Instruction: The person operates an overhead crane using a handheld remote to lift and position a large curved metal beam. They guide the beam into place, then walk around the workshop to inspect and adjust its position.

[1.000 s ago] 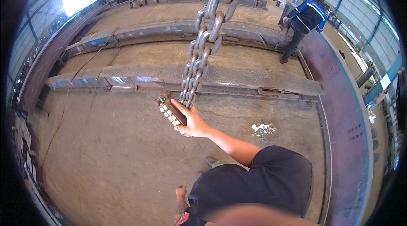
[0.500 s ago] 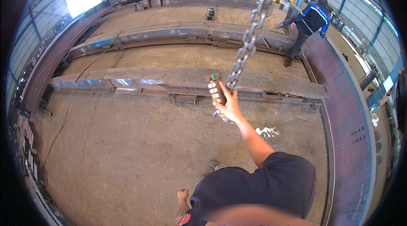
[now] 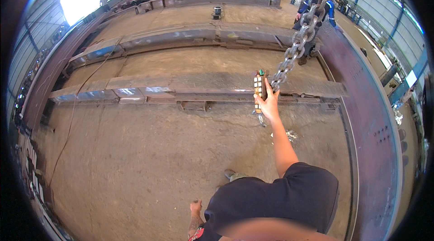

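My right hand (image 3: 270, 106) is stretched forward, its fingers wrapped round a crane remote control (image 3: 258, 91). The remote is long and narrow, with pale square buttons down one face and a green and a red knob on top. A heavy steel chain (image 3: 296, 48) hangs from the upper right and comes down against my fingers; whether they also grip it, I cannot tell. Below the remote a curved metal piece (image 3: 261, 119), perhaps part of a hook, pokes out under my palm. My left hand (image 3: 195, 205) hangs low by my side, small in view, fingers curled with nothing visible in them.
Long steel beams (image 3: 149, 88) lie across the concrete floor (image 3: 135, 159). A tall reddish steel girder (image 3: 361, 91) stands along the right. A cable (image 3: 74, 119) trails at left. Beyond the chain a person in a blue and black jacket (image 3: 331, 10) bends by the girder. A small spool (image 3: 217, 11) stands farther off.
My right hand, the remote and the chain have shifted rightward in view. The person in the jacket now appears partly behind the chain, bending lower. My left hand has hardly moved.
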The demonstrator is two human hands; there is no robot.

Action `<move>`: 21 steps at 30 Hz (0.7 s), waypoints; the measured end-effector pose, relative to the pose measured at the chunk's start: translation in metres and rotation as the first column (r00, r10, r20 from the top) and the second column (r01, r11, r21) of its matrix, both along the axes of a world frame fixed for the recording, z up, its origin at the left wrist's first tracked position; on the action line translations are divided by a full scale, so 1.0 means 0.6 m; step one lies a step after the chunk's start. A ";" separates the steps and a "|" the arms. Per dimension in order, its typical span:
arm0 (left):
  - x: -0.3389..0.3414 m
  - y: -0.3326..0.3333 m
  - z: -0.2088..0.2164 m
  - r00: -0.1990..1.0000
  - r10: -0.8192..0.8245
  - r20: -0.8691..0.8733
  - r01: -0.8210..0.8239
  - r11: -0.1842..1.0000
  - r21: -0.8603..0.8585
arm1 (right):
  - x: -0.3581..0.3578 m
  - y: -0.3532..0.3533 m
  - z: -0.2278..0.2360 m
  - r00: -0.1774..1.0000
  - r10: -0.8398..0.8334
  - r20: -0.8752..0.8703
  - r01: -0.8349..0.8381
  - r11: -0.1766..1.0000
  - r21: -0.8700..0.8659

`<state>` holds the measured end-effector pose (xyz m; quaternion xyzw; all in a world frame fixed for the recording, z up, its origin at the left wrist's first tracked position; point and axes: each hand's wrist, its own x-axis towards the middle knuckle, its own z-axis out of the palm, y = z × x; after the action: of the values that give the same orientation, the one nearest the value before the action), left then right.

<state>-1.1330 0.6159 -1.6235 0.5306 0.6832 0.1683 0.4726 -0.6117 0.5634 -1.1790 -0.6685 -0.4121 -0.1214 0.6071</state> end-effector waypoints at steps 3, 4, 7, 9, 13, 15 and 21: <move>-0.010 0.020 -0.003 1.000 0.002 0.029 -0.002 1.000 0.010 | -0.007 0.013 0.000 0.999 -0.029 0.028 0.028 1.000 0.013; -0.015 0.028 -0.002 0.999 -0.006 0.044 0.006 1.000 -0.003 | -0.011 0.018 -0.001 0.999 -0.045 0.021 0.045 0.999 0.012; 0.002 0.034 0.008 0.999 -0.032 0.032 0.034 0.998 -0.049 | -0.013 0.015 -0.001 0.998 -0.056 0.012 0.056 0.998 -0.014; 0.003 0.038 0.011 1.000 -0.024 -0.011 0.023 0.999 -0.028 | -0.025 0.018 0.007 0.998 -0.055 -0.009 0.055 0.998 -0.028; 0.006 0.022 0.002 0.997 -0.014 -0.073 0.017 0.999 0.032 | -0.057 0.003 0.014 0.998 -0.060 -0.001 0.060 0.997 -0.039; 0.011 0.014 0.009 0.999 -0.008 -0.049 0.009 1.000 0.012 | -0.072 -0.009 0.031 0.998 0.005 -0.067 -0.007 0.999 -0.038; 0.024 -0.039 0.030 0.999 0.027 -0.028 -0.027 1.000 -0.014 | -0.091 -0.038 0.057 0.968 0.251 -0.015 -0.251 0.968 0.001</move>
<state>-1.1185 0.5927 -1.6058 0.5202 0.6980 0.1623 0.4646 -0.6666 0.5405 -1.1451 -0.6120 -0.4888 -0.0384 0.6205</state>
